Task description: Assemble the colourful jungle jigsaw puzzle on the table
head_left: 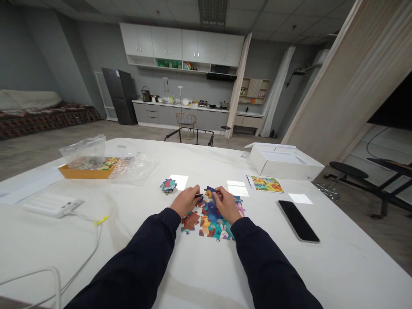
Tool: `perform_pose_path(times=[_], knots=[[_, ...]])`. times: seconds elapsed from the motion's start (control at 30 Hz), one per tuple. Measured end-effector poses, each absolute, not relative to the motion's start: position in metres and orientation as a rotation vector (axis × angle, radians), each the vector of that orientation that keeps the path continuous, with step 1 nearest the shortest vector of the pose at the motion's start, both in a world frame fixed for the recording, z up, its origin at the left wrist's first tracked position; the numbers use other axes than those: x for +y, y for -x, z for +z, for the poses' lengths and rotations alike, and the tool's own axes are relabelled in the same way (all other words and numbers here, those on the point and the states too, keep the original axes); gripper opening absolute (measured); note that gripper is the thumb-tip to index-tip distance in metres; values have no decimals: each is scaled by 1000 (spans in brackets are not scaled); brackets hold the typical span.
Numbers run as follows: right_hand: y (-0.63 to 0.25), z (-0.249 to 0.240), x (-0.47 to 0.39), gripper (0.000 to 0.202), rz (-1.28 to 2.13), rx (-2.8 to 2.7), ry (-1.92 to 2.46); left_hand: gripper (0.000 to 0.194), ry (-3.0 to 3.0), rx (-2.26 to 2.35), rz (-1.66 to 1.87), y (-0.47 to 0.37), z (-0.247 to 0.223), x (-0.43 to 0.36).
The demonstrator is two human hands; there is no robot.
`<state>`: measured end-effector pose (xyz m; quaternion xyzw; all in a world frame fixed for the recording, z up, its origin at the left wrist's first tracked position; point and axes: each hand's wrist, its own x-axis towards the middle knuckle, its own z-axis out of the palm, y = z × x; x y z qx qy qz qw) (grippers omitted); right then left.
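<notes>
On the tabletop (199,274), midway between its left and right edges, lies a partly joined puzzle (211,213); the right hand (228,205), gripping an animal piece (208,195), could brush it apart. The left hand (186,201) pinches a dark-edged piece (198,195); misaligned pressing could bend either's tabs.

Jigsaw puzzle (212,214) in deep blue and teal, patterned with orange, white and pink animals; a loose section (190,221) is mostly reddish brown. The pile of pieces (168,185) mixes teal, blue and red. The sleeves (141,253) are dark navy, the table (199,279) white with faint beige streaks. The tray (85,173) is orange-yellow, the phone screen (299,221) black, the picture card (265,184) yellow, green and orange. Behind: white cupboards (165,40), a dark grey fridge (117,94), cream curtains (322,86), a brown patterned sofa cover (48,116).
</notes>
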<state>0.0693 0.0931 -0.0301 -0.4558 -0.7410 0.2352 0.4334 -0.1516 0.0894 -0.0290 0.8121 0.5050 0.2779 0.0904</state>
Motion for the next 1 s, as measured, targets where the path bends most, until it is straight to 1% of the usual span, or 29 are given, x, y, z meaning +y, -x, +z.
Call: perform_pose_path(times=[0.13,0.2,0.33,0.47,0.53,0.67,0.73,0.8,0.9,1.0], knots=[[-69,-19,84,21,772,-1945,1034,11,-2305,1496,959,153,-33,92],[-67,-15,78,18,792,-2079,987,13,-2226,1474,1003,153,-36,94],[-59,-11,69,13,629,-2315,990,13,-2088,1475,1062,155,-42,97],[-55,-12,67,11,517,-2410,972,17,-1984,1554,1121,154,-45,98],[-55,-12,67,10,494,-2426,968,18,-2032,1580,1117,154,-43,97],[-54,-14,68,10,467,-2436,968,19,-2322,1548,1066,153,-36,93],[-53,-15,68,11,467,-2433,963,16,-2411,1493,1055,153,-33,91],[-52,-16,68,11,486,-2421,954,10,-2392,1418,1117,151,-32,90],[-52,-20,69,14,565,-2351,970,9,-2099,1360,1386,150,-33,93],[-56,-22,72,19,646,-2198,1053,22,-1619,1263,1577,153,-36,99]])
